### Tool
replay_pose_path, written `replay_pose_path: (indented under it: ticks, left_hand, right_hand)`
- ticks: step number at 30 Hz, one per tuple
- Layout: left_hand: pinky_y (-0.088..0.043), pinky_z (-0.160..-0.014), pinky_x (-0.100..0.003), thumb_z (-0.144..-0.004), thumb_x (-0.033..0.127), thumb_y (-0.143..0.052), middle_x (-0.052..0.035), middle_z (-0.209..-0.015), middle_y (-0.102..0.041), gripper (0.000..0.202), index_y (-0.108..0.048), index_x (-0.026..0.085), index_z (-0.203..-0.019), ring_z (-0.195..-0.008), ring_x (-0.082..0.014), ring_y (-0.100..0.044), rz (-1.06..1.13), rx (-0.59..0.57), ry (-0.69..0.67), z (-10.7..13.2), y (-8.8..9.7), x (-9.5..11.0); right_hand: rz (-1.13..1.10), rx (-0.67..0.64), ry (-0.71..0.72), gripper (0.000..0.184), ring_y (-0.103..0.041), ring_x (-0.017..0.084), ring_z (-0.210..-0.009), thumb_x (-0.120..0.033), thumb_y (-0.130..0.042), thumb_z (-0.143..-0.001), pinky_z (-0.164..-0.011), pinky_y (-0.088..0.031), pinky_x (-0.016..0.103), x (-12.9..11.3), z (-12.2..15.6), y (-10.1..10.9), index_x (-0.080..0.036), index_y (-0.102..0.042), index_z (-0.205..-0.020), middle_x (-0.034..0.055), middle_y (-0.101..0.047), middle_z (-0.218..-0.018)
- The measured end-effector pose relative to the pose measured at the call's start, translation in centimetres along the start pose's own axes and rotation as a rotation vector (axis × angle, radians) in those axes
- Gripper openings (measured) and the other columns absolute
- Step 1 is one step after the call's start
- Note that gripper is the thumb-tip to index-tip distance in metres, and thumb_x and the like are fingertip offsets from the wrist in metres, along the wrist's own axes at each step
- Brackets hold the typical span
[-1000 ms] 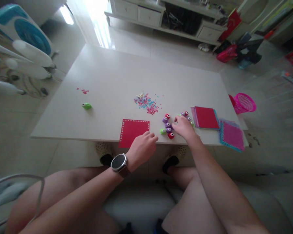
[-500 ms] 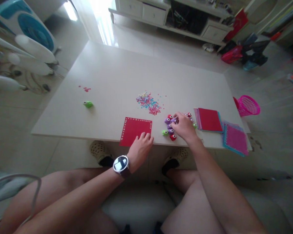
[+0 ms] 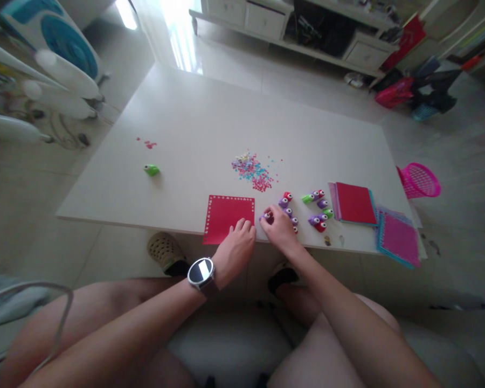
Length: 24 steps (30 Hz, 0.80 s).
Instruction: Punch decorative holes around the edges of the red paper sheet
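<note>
A red paper sheet (image 3: 224,215) lies at the table's near edge, with small punched holes along its left, top and right borders. My left hand (image 3: 237,245), a watch on its wrist, rests with fingers laid on the sheet's lower right part. Just right of the paper, my right hand (image 3: 281,229) pinches a small purple paper punch (image 3: 265,217). Beside and partly behind that hand stand several red and purple punches (image 3: 286,198). Farther right is another group of red, purple and green punches (image 3: 319,220).
Paper confetti (image 3: 254,171) is heaped mid-table. A lone green punch (image 3: 151,170) and a few pink bits (image 3: 149,144) are at the left. Stacked red sheets (image 3: 355,203) and punched pink and blue sheets (image 3: 398,237) lie at the right, near a pink basket (image 3: 422,180).
My right hand has moved left from among the punches to the red sheet's right side, now with a purple punch in its fingers. My left hand stays on the paper.
</note>
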<state>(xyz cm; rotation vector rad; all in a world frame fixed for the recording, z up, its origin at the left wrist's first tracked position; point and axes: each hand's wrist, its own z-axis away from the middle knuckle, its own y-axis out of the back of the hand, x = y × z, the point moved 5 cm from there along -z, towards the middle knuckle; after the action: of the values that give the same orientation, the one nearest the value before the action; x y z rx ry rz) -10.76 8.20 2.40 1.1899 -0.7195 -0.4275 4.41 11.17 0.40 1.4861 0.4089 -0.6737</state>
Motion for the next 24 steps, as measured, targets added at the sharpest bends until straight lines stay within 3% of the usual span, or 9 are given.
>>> replay_pose_path:
  ticks: [6, 14, 24]
  left_hand:
    - [-0.055, -0.105, -0.045, -0.101, 0.003, -0.044, -0.0167, -0.119, -0.065, 0.026, -0.064, 0.011, -0.115, -0.118, -0.0313, -0.058, 0.085, 0.053, 0.036, 0.10, 0.53, -0.19]
    - [-0.053, -0.099, -0.040, -0.098, 0.001, -0.045, -0.0117, -0.111, -0.063, 0.025, -0.061, 0.015, -0.111, -0.103, -0.0263, -0.058, 0.224, 0.184, 0.075, 0.53, 0.48, -0.58]
    - [-0.054, -0.099, -0.041, -0.100, 0.002, -0.043, -0.0125, -0.111, -0.064, 0.024, -0.060, 0.013, -0.114, -0.105, -0.0262, -0.060, 0.203, 0.131, 0.070, 0.40, 0.08, -0.45]
  right_hand:
    - [0.019, -0.011, 0.077, 0.007, -0.069, 0.024, -0.089, -0.018, -0.067, -0.090, -0.086, -0.053, 0.036, 0.15, -1.34, 0.97, -0.022, -0.064, -0.095, 0.0072, -0.072, -0.101]
    - [-0.019, -0.105, 0.101, 0.007, -0.073, 0.024, -0.089, -0.015, -0.073, -0.091, -0.087, -0.055, 0.036, -0.13, -1.18, 0.76, -0.020, -0.070, -0.096, 0.0062, -0.076, -0.096]
    - [-0.021, -0.111, 0.090, 0.010, -0.072, 0.023, -0.088, -0.013, -0.074, -0.089, -0.086, -0.054, 0.036, -0.18, -1.34, 0.70, -0.021, -0.070, -0.094, 0.0050, -0.076, -0.093]
